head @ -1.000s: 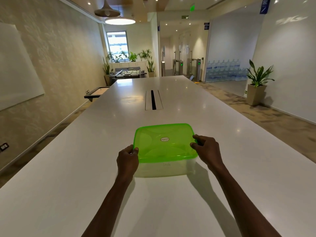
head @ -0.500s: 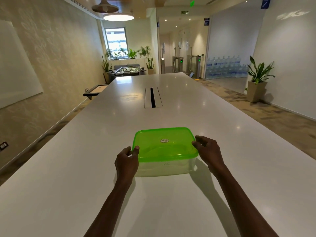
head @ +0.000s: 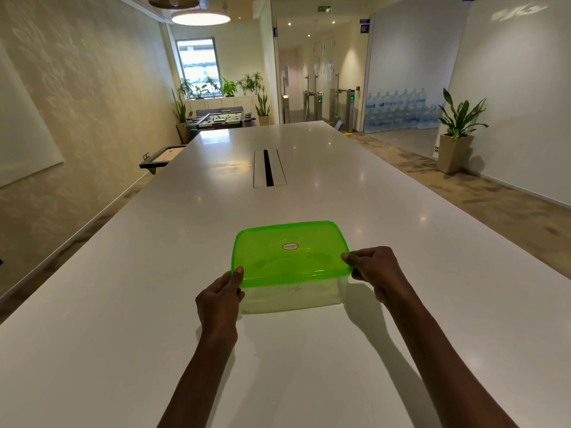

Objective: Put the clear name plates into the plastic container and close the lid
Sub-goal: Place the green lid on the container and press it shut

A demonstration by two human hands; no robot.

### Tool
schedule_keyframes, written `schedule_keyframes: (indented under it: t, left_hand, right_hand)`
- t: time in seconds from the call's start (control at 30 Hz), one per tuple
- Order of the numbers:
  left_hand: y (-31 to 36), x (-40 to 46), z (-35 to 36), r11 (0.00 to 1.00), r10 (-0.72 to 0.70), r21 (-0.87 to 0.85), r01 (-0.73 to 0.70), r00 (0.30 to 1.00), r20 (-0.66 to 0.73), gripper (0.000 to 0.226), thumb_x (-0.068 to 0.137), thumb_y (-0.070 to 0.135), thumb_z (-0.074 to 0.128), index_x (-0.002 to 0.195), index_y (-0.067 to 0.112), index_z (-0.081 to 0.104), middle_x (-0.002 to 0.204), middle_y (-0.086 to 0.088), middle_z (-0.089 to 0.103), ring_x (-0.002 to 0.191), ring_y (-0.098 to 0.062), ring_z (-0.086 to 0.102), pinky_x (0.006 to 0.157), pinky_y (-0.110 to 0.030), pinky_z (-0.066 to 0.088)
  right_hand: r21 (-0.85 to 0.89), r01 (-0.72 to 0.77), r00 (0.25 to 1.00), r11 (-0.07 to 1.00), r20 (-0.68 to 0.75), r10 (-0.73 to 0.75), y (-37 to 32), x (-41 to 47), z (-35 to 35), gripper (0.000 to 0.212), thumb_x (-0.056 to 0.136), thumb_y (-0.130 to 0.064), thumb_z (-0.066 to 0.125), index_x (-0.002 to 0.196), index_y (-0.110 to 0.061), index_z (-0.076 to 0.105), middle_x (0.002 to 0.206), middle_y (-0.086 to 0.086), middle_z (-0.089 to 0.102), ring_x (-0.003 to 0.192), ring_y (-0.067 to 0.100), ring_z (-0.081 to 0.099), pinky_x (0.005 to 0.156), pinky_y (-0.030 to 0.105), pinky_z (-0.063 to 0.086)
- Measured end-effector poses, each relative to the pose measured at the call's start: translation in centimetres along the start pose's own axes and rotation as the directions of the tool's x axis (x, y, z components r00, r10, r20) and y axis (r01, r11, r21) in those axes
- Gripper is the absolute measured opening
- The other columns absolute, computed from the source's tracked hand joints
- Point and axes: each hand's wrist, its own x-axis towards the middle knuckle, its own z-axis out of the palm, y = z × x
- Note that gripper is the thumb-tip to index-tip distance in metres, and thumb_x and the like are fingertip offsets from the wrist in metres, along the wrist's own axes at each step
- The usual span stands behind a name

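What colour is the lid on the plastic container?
Translucent bright green; the lid carries a small oval sticker near its middle. The head view, the only one, shows it clearly.

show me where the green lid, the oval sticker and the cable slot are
green lid (head: 272, 257), head view, bare top left of centre
oval sticker (head: 290, 246), head view, its middle
cable slot (head: 268, 168), head view, dark opening

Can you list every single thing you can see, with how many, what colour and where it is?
Lid: one, bright green, on the container.
Container: one, clear, on the table near the person.
Table: one, white, long, runs down the room.
Slot: one, black, mid-table.
Potted plant: one, green, right wall; more by the far window.
Water bottles: many, blue, stacked behind glass.
Left hand: one, grips the lid's left edge.
Right hand: one, grips the lid's right edge.
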Motion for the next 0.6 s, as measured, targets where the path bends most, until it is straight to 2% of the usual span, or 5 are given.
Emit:
schedule_keyframes:
  t: [0.23, 0.4, 0.5, 0.57, 0.6]
  left_hand:
    - [0.8, 0.3, 0.1, 0.972, -0.189, -0.142, 0.187, 0.982, 0.001, 0.018, 0.069, 0.009, 0.083, 0.084, 0.005, 0.073, 0.069, -0.005, 0.066, 0.058, -0.015, 0.056, 0.056, -0.020, 0.052]
    - [1.2, 0.5, 0.3, 0.985, -0.172, 0.008, 0.172, 0.985, 0.031, 0.022, 0.076, 0.014, 0.078, 0.095, 0.007, 0.071, 0.076, -0.007, 0.063, 0.066, -0.017, 0.056, 0.062, -0.028, 0.051]
    - [2.0, 0.4, 1.1, 0.938, -0.007, 0.348, 0.004, 1.000, 0.008, 0.048, 0.079, 0.026, 0.075, 0.117, -0.001, 0.062, 0.112, -0.024, 0.064, 0.099, -0.035, 0.062, 0.088, -0.043, 0.050]
    - [2.6, -0.1, 2.0, 0.747, 0.238, 0.630, -0.212, 0.970, 0.044, 0.067, 0.079, 0.035, 0.074, 0.132, 0.001, 0.052, 0.130, -0.024, 0.056, 0.122, -0.036, 0.051, 0.106, -0.045, 0.037]
    - [3.0, -0.5, 2.7, 0.659, 0.365, 0.674, -0.334, 0.925, 0.102, 0.066, 0.079, 0.036, 0.074, 0.132, 0.003, 0.053, 0.130, -0.022, 0.056, 0.124, -0.035, 0.048, 0.107, -0.043, 0.034]
  right_hand:
    - [-0.039, -0.001, 0.999, 0.999, -0.038, 0.000, 0.0, 0.0, 0.1, 0.021, 0.075, -0.017, 0.081, 0.087, -0.001, 0.076, 0.066, 0.019, 0.067, 0.055, 0.022, 0.059, 0.079, 0.044, 0.059]
    - [0.013, -0.030, 0.999, 0.999, 0.027, 0.029, -0.1, -0.1, -0.3, 0.027, 0.077, -0.014, 0.079, 0.087, 0.010, 0.072, 0.053, 0.010, 0.057, 0.049, 0.021, 0.052, 0.064, 0.034, 0.055]
    - [-0.024, -0.075, 0.992, 0.997, 0.104, 0.077, -0.5, 0.5, -0.5, 0.034, 0.081, -0.018, 0.076, 0.093, 0.012, 0.067, 0.062, 0.011, 0.056, 0.052, 0.019, 0.050, 0.059, 0.031, 0.051]
    - [-0.064, -0.072, 0.992, 0.995, 0.095, 0.078, -0.9, 1.3, -0.4, 0.043, 0.082, -0.025, 0.076, 0.096, 0.013, 0.064, 0.073, 0.016, 0.059, 0.057, 0.021, 0.052, 0.057, 0.029, 0.049]
    - [-0.079, -0.059, 0.995, 0.995, 0.077, 0.065, -1.1, 1.9, -0.3, 0.047, 0.083, -0.029, 0.075, 0.096, 0.015, 0.063, 0.077, 0.018, 0.060, 0.059, 0.022, 0.053, 0.056, 0.029, 0.048]
